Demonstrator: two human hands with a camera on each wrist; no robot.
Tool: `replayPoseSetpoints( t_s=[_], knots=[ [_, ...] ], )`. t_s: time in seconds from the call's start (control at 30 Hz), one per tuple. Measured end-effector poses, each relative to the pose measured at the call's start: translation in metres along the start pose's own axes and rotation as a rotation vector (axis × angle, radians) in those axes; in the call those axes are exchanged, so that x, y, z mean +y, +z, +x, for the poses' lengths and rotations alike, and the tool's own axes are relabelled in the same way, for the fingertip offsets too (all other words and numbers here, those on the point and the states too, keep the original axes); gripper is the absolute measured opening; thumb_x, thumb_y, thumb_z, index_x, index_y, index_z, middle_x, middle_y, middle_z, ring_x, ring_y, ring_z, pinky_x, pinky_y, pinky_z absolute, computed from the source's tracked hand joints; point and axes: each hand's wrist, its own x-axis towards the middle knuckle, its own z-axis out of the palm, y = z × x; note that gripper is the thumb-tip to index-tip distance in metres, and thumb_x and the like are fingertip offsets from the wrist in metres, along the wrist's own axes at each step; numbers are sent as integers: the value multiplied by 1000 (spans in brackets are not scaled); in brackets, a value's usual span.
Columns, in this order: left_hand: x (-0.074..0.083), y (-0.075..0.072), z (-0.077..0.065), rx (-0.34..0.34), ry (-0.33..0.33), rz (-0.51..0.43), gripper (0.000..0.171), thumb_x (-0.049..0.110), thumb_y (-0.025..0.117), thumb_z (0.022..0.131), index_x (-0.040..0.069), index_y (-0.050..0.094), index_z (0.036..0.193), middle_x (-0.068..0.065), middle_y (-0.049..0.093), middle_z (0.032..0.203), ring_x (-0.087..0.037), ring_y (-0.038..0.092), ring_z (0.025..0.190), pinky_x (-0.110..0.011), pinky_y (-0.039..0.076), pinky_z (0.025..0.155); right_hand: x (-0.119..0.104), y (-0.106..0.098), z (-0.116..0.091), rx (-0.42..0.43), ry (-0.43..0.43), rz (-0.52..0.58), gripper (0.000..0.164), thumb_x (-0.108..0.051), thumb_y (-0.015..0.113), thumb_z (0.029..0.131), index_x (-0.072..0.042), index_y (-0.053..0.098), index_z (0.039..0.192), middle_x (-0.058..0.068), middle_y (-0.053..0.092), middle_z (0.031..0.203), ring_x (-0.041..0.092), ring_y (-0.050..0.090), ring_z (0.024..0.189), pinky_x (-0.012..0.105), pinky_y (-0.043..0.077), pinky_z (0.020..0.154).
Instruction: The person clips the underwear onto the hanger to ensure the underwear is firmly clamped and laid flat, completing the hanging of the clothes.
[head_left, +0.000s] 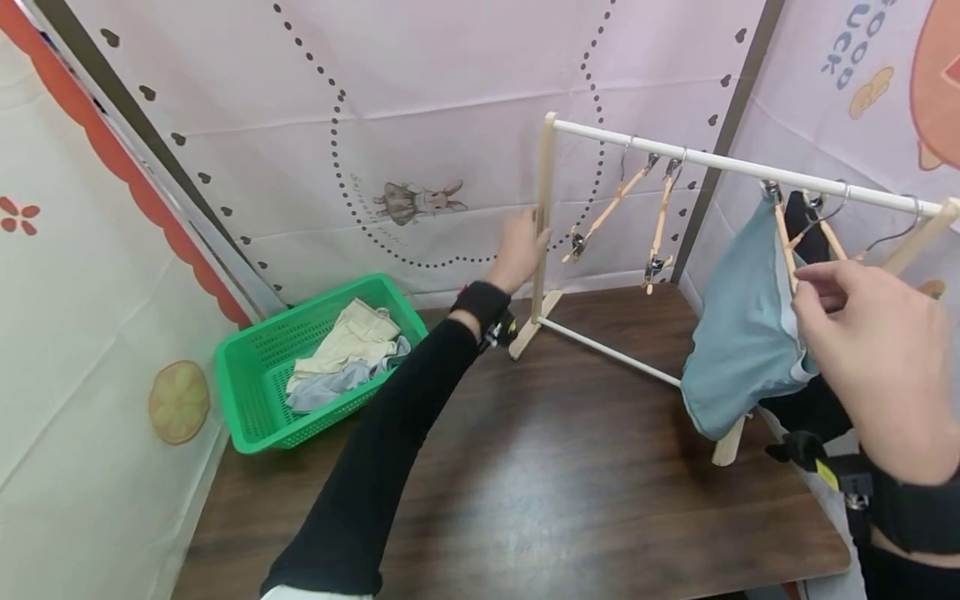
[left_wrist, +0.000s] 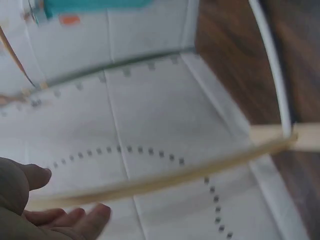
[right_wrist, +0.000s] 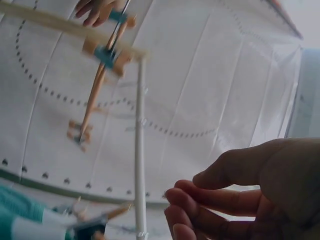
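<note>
My left hand point(head_left: 517, 254) is at the left wooden post point(head_left: 548, 167) of a small clothes rack. In the left wrist view the post passes between the spread thumb and loosely bent fingers; contact is unclear. My right hand point(head_left: 888, 358) is in front of the rack's right end, near a blue garment point(head_left: 738, 321) on a clip hanger. Its fingers are loosely curved, and the right wrist view shows nothing between them. Behind the blue garment hangs a black garment point(head_left: 813, 404), partly hidden. Two bare wooden clip hangers point(head_left: 617, 200) hang from the white rail point(head_left: 720, 162).
A green plastic basket point(head_left: 255, 392) at the left of the brown table point(head_left: 570, 500) holds crumpled cream cloth point(head_left: 356, 333) and grey-blue cloth point(head_left: 330, 387). A white lower bar point(head_left: 607, 350) joins the rack's feet. Printed fabric walls point(head_left: 450, 83) surround the table's back and sides.
</note>
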Motion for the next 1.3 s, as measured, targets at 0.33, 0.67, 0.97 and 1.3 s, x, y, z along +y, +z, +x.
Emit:
replayPoseSetpoints(
  t_s=[0.33,0.67,0.97,1.3],
  knots=[
    [-41,-21,-147,-136,46,14,40,10,56,104,3,52,143,-14,58,141,-25,59,127,-35,52,102,-38,64,-83,-47,-350,266,19,-2,73,84,-9,76,102,6,74,91,21,66,73,34,48,61],
    [-131,-67,-295,131,-199,27,32,4,58,102,5,61,134,-13,64,132,-28,60,124,-44,52,101,-47,152,-160,-722,-92,399,13,-8,70,95,-18,75,101,-9,69,89,5,64,72,22,53,63],
    [-201,-99,-358,380,-457,17,33,10,48,107,3,53,139,-19,59,134,-33,59,120,-49,51,98,-52,213,-182,-880,-124,586,15,-7,65,99,-17,74,105,-6,72,95,5,66,81,24,55,69],
    [-253,-151,-349,898,-689,-582,61,34,36,109,7,10,157,-18,15,162,-30,29,147,-48,35,117,-73,280,-195,-963,-242,785,18,-7,58,102,-9,74,110,5,74,94,20,70,83,25,54,69]
  ],
)
